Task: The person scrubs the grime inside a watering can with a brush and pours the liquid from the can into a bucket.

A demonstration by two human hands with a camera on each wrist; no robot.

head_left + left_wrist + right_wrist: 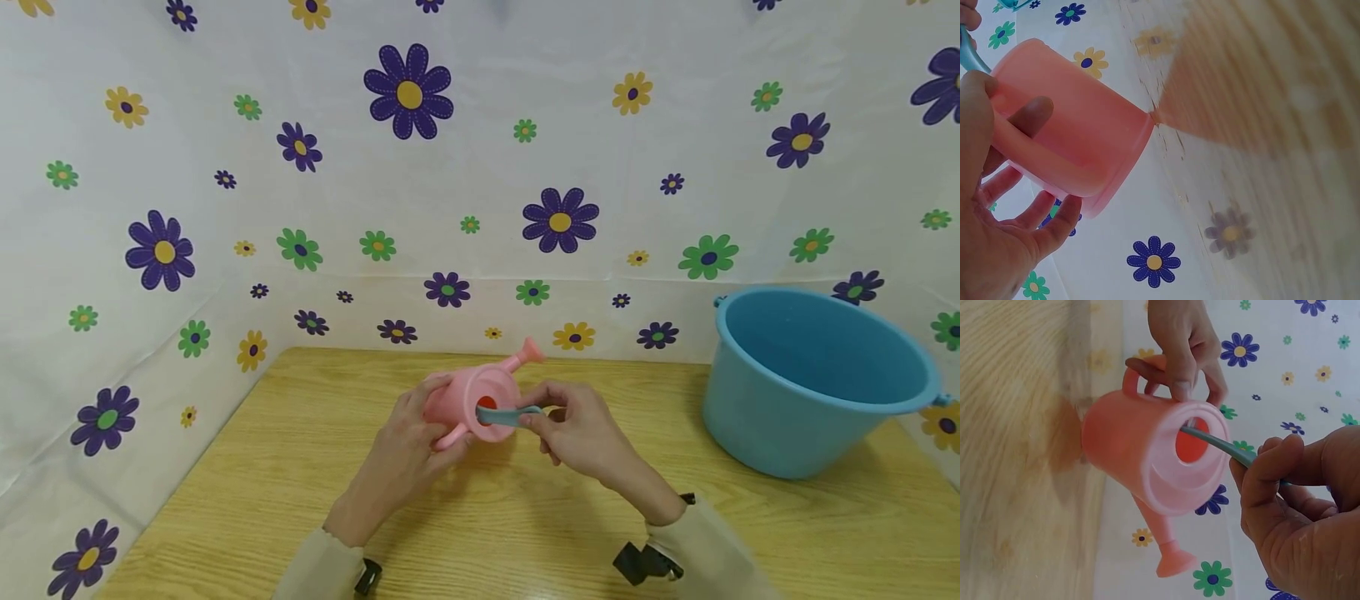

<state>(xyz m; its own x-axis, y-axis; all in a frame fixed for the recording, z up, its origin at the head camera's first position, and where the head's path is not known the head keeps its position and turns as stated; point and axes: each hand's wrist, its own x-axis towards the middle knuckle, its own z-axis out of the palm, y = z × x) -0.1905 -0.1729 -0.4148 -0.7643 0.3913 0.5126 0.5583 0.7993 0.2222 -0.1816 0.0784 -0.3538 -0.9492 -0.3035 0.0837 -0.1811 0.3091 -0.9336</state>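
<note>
The pink toy watering can (pixel 474 398), probably light, stiff plastic, sits clasped in the left hand (pixel 405 454) at its handle, while the right hand (pixel 581 433) pinches a blue spoon (pixel 510 414) just inside its mouth.

We see a blue plastic bucket (pixel 817 383) on the wooden table (pixel 300 500), seemingly empty, before a flower-print backdrop (pixel 450 167).

Between your fingers you have a pink can (pixel 474 398) of smooth, slightly translucent matt plastic. Your right fingertips pinch a teal stick (pixel 1222 445) — smooth plastic too. Under your hands, the table (pixel 300 500) shows light wood grain, satin. Beyond your right fingers, the bucket (pixel 817 379) — smooth blue plastic.
</note>
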